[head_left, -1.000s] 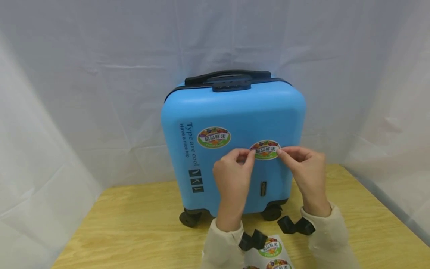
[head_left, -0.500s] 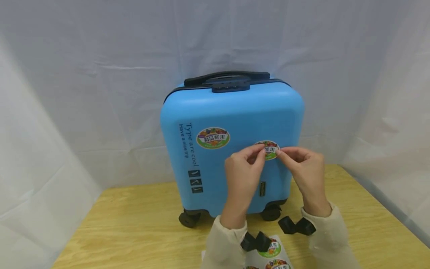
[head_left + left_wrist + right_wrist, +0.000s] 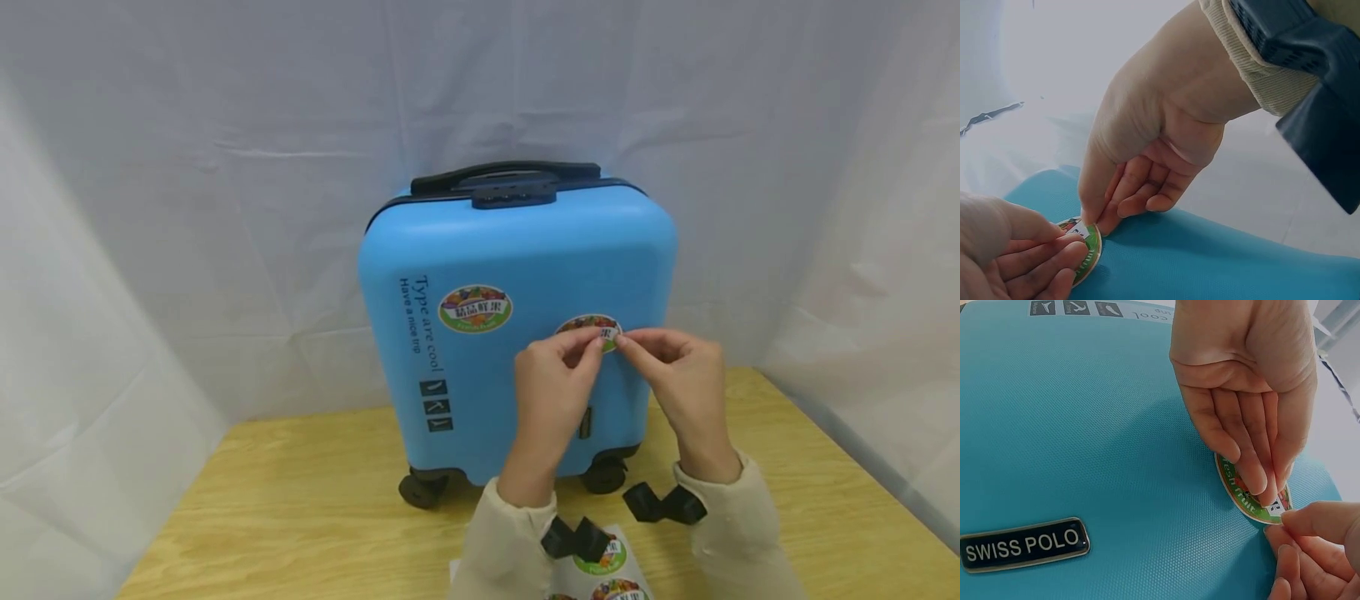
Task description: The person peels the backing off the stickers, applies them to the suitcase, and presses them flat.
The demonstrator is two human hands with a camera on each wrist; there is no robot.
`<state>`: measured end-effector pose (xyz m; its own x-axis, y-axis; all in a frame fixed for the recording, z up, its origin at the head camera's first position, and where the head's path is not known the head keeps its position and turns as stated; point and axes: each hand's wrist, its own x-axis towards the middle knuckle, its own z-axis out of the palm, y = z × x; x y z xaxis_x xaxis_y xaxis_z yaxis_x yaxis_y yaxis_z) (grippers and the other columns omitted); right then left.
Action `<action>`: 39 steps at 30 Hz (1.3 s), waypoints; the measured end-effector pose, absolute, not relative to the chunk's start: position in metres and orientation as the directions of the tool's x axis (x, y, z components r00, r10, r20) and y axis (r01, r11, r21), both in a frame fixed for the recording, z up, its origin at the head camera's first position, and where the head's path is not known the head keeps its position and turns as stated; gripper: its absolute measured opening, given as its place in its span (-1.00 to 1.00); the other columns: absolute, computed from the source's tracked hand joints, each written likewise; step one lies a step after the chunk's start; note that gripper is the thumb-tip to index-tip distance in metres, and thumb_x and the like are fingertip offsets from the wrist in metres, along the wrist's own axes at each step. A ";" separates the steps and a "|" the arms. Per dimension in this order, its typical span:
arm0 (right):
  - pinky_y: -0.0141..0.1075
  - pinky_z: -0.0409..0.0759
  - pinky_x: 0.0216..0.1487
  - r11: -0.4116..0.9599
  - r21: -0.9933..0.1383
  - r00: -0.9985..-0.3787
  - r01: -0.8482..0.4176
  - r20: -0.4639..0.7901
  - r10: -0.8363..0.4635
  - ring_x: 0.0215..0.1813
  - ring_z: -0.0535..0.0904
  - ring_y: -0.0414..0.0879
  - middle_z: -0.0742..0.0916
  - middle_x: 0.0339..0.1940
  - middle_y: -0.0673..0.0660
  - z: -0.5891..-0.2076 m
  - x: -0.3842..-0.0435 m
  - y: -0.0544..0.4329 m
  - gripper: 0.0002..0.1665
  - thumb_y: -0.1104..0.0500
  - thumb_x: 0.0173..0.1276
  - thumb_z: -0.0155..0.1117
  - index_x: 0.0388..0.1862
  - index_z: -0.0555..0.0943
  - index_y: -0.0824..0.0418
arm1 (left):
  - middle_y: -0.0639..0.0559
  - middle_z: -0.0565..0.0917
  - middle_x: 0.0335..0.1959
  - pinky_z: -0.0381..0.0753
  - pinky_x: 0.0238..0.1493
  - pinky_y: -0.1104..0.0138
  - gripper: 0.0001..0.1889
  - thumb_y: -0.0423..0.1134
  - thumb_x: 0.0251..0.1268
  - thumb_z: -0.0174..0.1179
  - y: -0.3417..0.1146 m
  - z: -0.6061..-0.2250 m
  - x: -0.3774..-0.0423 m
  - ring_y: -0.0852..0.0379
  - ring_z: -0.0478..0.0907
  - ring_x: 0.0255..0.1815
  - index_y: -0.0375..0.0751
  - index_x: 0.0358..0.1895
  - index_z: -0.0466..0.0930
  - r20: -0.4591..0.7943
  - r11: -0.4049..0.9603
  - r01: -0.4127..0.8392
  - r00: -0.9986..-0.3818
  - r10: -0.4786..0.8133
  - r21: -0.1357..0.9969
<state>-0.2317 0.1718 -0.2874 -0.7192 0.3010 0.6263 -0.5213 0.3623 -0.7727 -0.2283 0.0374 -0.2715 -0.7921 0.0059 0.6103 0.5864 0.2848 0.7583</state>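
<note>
On the front of the upright blue suitcase (image 3: 480, 233) lies an oval fruit sticker (image 3: 585, 322), colourful with a green lower band. My right hand (image 3: 686, 392) pinches its right edge between thumb and index finger; the right wrist view shows this right hand (image 3: 1325, 540) at the rim. My left hand (image 3: 549, 396) presses on the sticker's face, fairly straight fingertips close beside that pinch, covering its middle. In the left wrist view the left hand (image 3: 1010, 244) touches the sticker (image 3: 1092, 247) from one side. Another fruit sticker (image 3: 476, 309) sits flat further left on the suitcase.
A sheet of fruit stickers (image 3: 633, 554) lies on the wooden table (image 3: 300, 500), partly hidden under the left sleeve (image 3: 502, 546). The suitcase stands on black wheels (image 3: 422, 488). A SWISS POLO plate (image 3: 1025, 544) is on its lower front. White sheeting (image 3: 225, 208) hangs behind.
My left hand has let go of the sticker's left edge and moved right across its face, towards the right hand. My right hand has stayed at the right edge.
</note>
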 end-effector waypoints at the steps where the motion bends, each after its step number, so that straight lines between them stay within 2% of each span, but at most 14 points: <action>1: -0.44 0.52 -0.45 0.363 -0.772 -0.718 -0.522 0.627 0.301 -0.49 0.63 -0.17 0.72 -0.56 -0.15 -0.287 -0.232 0.172 -0.78 0.13 0.17 0.42 -0.35 0.74 0.31 | 0.02 0.74 -0.31 0.55 -0.46 0.52 -0.82 -0.22 0.26 0.23 0.038 -0.272 -0.229 0.34 0.61 -0.44 -0.16 -0.15 0.73 0.606 0.285 0.583 -0.795 0.008 0.761; 12: -0.44 0.53 -0.44 0.375 -0.771 -0.727 -0.515 0.624 0.285 -0.46 0.64 -0.19 0.73 -0.53 -0.13 -0.288 -0.230 0.176 -0.77 0.12 0.18 0.41 -0.33 0.74 0.29 | 0.03 0.75 -0.30 0.55 -0.43 0.54 -0.82 -0.22 0.26 0.24 0.043 -0.274 -0.230 0.36 0.62 -0.41 -0.15 -0.13 0.73 0.594 0.300 0.576 -0.804 0.039 0.760; 22: -0.43 0.52 -0.47 0.465 -0.722 -0.744 -0.513 0.644 0.178 -0.48 0.63 -0.15 0.75 -0.47 0.17 -0.300 -0.230 0.180 -0.78 0.13 0.21 0.38 -0.31 0.73 0.29 | 0.06 0.74 -0.25 0.58 -0.40 0.49 -0.81 -0.20 0.29 0.21 0.026 -0.283 -0.225 0.33 0.62 -0.36 -0.14 -0.11 0.72 0.591 0.226 0.602 -0.798 0.120 0.766; 30: -0.44 0.50 -0.48 0.518 -0.677 -0.743 -0.522 0.659 0.112 -0.50 0.61 -0.18 0.75 -0.50 0.12 -0.313 -0.228 0.184 -0.83 0.15 0.21 0.38 -0.33 0.73 0.26 | 0.03 0.74 -0.27 0.61 -0.33 0.45 -0.80 -0.22 0.28 0.22 0.004 -0.288 -0.219 0.26 0.65 -0.33 -0.20 -0.13 0.72 0.594 0.203 0.618 -0.786 0.168 0.760; 39: -0.43 0.47 -0.49 0.564 -0.663 -0.771 -0.492 0.633 0.071 -0.51 0.57 -0.27 0.74 -0.51 0.07 -0.326 -0.222 0.191 -0.86 0.18 0.20 0.38 -0.34 0.73 0.24 | 0.07 0.74 -0.29 0.61 -0.32 0.44 -0.82 -0.23 0.24 0.25 -0.034 -0.301 -0.215 0.29 0.65 -0.37 -0.18 -0.15 0.73 0.603 0.334 0.627 -0.776 0.186 0.704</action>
<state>-0.2224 0.1910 -0.3258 -0.7711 0.0709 0.6327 -0.4920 0.5643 -0.6629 -0.2152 -0.0337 -0.3006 -0.7759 0.1860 0.6028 0.6269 0.3340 0.7039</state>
